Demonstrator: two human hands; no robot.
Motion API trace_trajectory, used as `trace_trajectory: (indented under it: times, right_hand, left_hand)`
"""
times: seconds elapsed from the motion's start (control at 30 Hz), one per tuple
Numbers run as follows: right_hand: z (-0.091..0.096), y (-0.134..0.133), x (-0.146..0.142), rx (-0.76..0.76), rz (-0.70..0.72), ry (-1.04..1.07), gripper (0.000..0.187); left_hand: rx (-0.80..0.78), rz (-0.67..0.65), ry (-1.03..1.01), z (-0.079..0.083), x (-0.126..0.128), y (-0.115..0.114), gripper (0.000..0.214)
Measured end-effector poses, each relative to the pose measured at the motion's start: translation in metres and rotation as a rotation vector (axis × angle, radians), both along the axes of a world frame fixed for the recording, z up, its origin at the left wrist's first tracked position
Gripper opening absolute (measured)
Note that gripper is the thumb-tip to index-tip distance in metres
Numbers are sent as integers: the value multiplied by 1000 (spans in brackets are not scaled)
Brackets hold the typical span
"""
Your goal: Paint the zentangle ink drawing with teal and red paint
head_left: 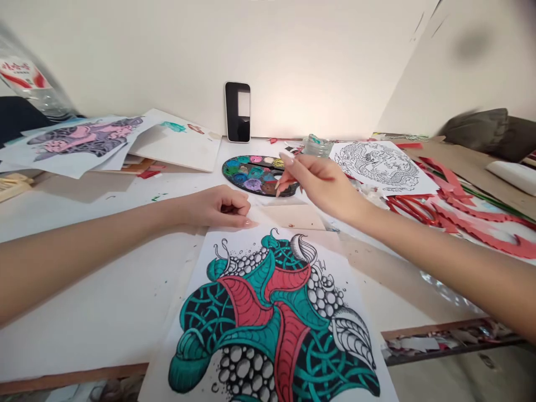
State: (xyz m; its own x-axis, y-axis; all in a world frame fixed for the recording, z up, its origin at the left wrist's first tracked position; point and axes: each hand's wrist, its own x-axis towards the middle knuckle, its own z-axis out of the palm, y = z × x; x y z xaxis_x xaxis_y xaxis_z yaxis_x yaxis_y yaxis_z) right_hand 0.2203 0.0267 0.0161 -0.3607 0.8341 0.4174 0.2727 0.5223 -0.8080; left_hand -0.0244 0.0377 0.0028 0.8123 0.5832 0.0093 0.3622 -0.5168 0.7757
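My left hand (218, 207) rests curled on the white table (104, 279), its fingertips at the top edge of a paper bearing a teal, red and black patterned drawing (268, 318). My right hand (314, 181) hangs above a dark oval paint palette (247, 170) with fingers pinched together at its right end. Whatever lies between those fingers is hidden. The palette holds several colours of paint. A small glass jar (315, 146) stands just beyond my right hand.
A black-and-white dragon drawing (379, 166) lies to the right, beside cut red paper strips (473, 223). Loose painted sheets (84, 139) are piled at the back left. A phone (237, 111) leans on the wall, and a plastic bottle (29, 78) stands at far left.
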Motion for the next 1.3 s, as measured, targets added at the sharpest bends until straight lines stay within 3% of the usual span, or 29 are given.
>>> trace_trajectory:
  times: [0.17,0.33,0.53,0.83,1.3]
  right_hand:
    - [21,56,-32,5,-64,-106,55]
    - [23,86,-54,6,-93,-239,52]
    - [16,87,-55,10,-146,-235,52]
    - [8,97,-46,-238,-54,-53,55]
    - [5,103,-42,-345,-2,40,54]
  left_hand:
    - [-162,76,-243,-4,-6,6,48]
    - [-227,-1,-202,-4,-5,7,46]
    - [-271,34,-166,1,-3,0,42]
    - [-244,50,-166,-1,-2,2,38]
    - [-258,56,-171,2,-2,0,39]
